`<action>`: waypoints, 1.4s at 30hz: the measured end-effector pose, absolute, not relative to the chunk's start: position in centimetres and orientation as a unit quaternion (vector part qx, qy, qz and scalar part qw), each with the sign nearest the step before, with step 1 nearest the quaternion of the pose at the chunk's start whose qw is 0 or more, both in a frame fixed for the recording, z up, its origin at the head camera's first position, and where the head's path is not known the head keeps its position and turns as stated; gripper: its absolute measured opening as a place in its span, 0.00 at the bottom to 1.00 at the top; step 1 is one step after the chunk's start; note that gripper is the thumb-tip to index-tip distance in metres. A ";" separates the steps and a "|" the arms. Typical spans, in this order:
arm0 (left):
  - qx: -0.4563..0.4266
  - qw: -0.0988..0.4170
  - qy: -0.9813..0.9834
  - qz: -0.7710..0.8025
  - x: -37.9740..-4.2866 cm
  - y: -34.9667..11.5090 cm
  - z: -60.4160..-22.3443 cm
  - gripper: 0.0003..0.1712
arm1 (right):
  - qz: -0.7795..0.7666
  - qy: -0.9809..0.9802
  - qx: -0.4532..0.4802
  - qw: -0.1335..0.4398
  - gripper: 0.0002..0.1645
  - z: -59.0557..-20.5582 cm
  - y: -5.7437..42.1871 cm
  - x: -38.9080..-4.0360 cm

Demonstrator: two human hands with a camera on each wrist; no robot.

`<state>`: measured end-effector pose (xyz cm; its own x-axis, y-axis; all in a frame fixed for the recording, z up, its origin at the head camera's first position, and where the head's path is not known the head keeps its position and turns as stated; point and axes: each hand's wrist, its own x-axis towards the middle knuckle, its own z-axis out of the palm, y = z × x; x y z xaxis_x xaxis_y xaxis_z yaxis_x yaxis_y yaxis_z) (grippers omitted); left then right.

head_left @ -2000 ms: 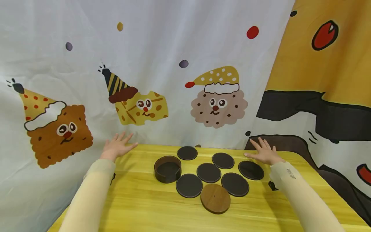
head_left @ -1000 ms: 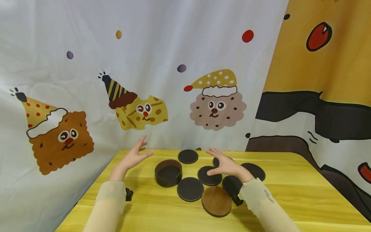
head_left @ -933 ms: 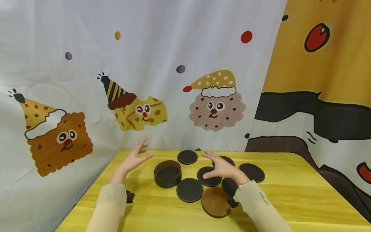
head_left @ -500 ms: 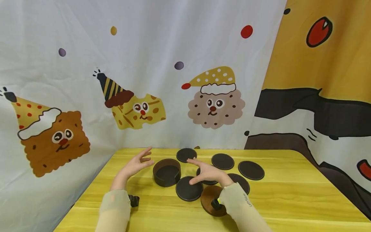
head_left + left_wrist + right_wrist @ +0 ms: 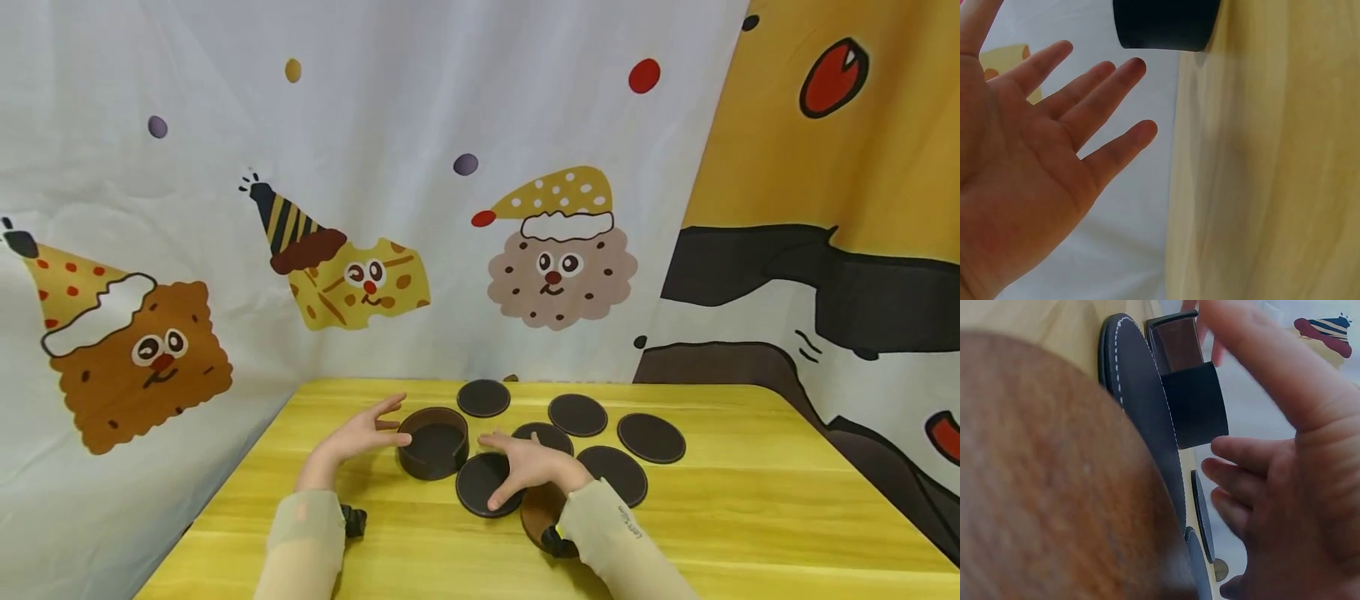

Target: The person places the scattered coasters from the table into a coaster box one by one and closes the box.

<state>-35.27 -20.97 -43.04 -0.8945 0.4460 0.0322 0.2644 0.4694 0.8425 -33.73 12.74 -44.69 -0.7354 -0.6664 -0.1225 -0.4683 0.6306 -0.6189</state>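
My left hand (image 5: 356,439) hovers at the left side of a round dark coaster holder (image 5: 414,463), thumb and fingers spread, fingertips right at its rim. In the left wrist view the holder (image 5: 1165,25) appears beyond the extended fingers (image 5: 1107,103). Over a black stitched coaster (image 5: 474,482), my right hand (image 5: 531,465) reaches left with fingers loosely bent and nothing in its grasp. Its fingertips point toward the holder (image 5: 1196,407) in the right wrist view. Partly covered by the right wrist is a round brown wooden disc (image 5: 536,515).
Several more black coasters lie flat on the yellow wood-grain table (image 5: 420,550), among them one at the back (image 5: 483,398) and one at the right (image 5: 651,437). Behind the table hangs a white curtain (image 5: 405,100) with cartoon prints.
Both hands have come inward from the table's far sides and lowered toward the holder, the right one travelling left across the coasters. Holder, coasters and wooden disc have stayed put.
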 end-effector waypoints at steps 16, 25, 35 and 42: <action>0.243 0.136 0.857 0.434 -35.5 -20.3 -43.5 0.53 | -0.220 0.898 -0.331 0.190 0.58 -44.7 12.6 -33.2; 0.239 0.150 0.854 0.438 -35.1 -20.3 -43.5 0.55 | -0.201 0.901 -0.338 0.186 0.59 -44.7 12.6 -33.0; 0.222 0.151 0.866 0.422 -35.2 -20.0 -43.9 0.55 | -0.190 0.904 -0.343 0.173 0.58 -44.7 12.7 -32.8; 0.216 0.150 0.866 0.425 -35.1 -20.1 -44.1 0.55 | -0.186 0.902 -0.354 0.162 0.56 -45.0 12.6 -33.0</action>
